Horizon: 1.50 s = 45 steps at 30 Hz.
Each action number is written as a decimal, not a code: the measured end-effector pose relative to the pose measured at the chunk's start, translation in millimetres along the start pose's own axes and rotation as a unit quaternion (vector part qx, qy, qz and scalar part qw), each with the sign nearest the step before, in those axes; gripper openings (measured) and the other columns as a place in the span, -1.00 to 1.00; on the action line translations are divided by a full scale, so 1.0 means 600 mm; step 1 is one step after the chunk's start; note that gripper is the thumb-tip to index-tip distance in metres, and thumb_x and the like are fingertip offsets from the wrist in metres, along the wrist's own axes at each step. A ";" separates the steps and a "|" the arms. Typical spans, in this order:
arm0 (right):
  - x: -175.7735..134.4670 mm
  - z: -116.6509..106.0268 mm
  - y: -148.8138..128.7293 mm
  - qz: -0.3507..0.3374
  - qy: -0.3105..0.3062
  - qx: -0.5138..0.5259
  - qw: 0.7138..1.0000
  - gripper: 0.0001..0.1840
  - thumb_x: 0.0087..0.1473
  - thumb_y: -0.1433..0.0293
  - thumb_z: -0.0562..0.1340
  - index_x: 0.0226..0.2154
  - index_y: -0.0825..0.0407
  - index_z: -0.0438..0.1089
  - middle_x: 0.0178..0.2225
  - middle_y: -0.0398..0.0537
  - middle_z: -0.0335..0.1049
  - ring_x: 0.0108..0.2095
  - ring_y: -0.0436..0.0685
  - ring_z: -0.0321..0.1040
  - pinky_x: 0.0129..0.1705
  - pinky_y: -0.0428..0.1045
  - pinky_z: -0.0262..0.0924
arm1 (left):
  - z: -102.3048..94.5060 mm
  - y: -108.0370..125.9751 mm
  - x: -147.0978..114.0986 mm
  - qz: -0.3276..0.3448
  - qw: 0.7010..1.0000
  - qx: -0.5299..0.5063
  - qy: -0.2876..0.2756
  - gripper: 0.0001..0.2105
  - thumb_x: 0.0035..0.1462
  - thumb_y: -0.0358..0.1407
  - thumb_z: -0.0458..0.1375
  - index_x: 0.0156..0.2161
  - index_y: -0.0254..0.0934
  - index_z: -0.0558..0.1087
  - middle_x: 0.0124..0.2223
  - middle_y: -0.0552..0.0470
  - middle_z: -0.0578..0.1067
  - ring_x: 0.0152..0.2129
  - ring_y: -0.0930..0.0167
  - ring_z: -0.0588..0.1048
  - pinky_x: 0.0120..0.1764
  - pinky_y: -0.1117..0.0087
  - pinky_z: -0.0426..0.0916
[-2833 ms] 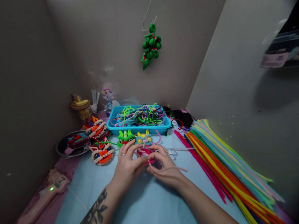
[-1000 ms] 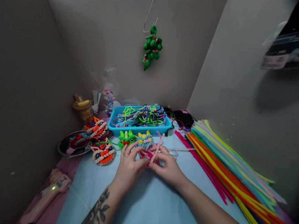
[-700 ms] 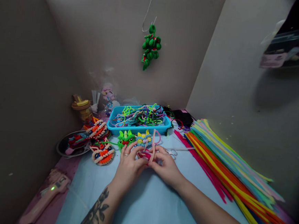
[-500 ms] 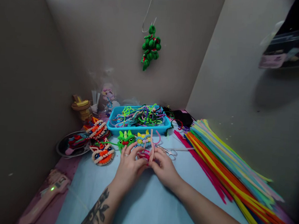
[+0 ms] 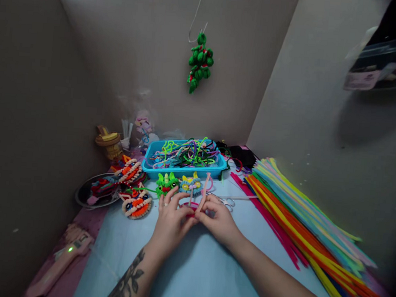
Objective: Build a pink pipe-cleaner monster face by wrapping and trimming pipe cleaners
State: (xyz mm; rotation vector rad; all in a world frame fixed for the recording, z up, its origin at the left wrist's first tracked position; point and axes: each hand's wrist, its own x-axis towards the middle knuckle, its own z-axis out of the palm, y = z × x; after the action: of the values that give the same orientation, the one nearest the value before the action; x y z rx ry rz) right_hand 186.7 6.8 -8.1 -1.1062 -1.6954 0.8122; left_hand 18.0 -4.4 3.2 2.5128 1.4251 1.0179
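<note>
directly between left hand (image 5: 171,218) and right hand (image 5: 220,221) sits a pink piece (image 5: 192,206).

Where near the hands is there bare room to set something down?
Widest: the blue cover between the left forearm and right forearm, on the near side of the left hand and right hand. A narrower patch lies between the right forearm and the crimson stems. It's crowded past the hands: green craft face, scissors and blue tray.

Your pink pipe cleaner (image 5: 205,192) looks fuzzy and matt, like your pipe-cleaner bundle (image 5: 292,215). Your tray (image 5: 182,172) is smooth, slightly glossy plastic; scissors (image 5: 226,201) shiny metal; table cover (image 5: 191,276) smooth, matt; partition wall (image 5: 238,69) matt; knotted green ornament (image 5: 200,61) fuzzy.
</note>
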 end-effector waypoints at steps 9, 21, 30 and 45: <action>0.007 -0.013 0.023 -0.005 0.003 0.067 0.998 -0.77 0.08 0.34 0.17 -0.21 -0.01 0.46 -0.15 0.01 0.33 -0.04 0.17 0.25 0.03 0.07 0.14 | 0.000 -0.011 0.001 0.007 1.000 -0.021 -0.018 -0.94 0.05 -0.34 0.22 -0.34 -0.15 0.54 0.03 -0.05 0.35 0.13 0.10 0.11 0.07 -0.16 0.11; 0.002 -0.014 0.019 -0.123 0.080 -0.230 0.962 -0.80 -0.07 0.47 0.27 -0.34 -0.12 0.51 0.00 0.01 0.15 0.06 0.32 0.03 0.07 0.28 0.06 | -0.002 0.005 -0.001 0.130 0.991 -0.007 -0.012 -0.86 0.10 -0.38 0.16 -0.36 -0.08 0.55 -0.09 -0.02 0.39 -0.01 0.24 0.26 0.10 -0.05 0.08; 0.009 -0.019 0.037 -0.119 0.103 -0.205 0.966 -0.85 -0.01 0.45 0.23 -0.37 -0.08 0.50 -0.05 0.02 0.22 0.03 0.28 0.08 0.06 0.25 0.08 | -0.006 0.012 -0.001 0.156 0.981 -0.055 -0.097 -0.88 0.00 -0.38 0.25 -0.37 -0.06 0.57 0.10 -0.01 0.31 0.13 0.16 0.14 0.11 0.02 0.14; 0.041 -0.116 0.085 0.005 0.216 -0.186 0.959 -0.75 0.09 0.33 0.07 -0.53 0.03 0.36 -0.37 0.01 0.33 -0.25 0.19 0.29 -0.16 0.08 0.18 | -0.011 -0.015 0.003 0.051 0.993 -0.098 -0.039 -0.90 0.08 -0.36 0.19 -0.37 -0.16 0.56 0.14 -0.08 0.22 0.13 0.14 0.14 0.09 -0.02 0.16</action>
State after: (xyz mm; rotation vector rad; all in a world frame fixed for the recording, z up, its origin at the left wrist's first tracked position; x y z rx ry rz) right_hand 263.9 51.6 -19.5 -1.4271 -1.4949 0.2257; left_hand 8.2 0.5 5.7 2.4742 1.1263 1.0084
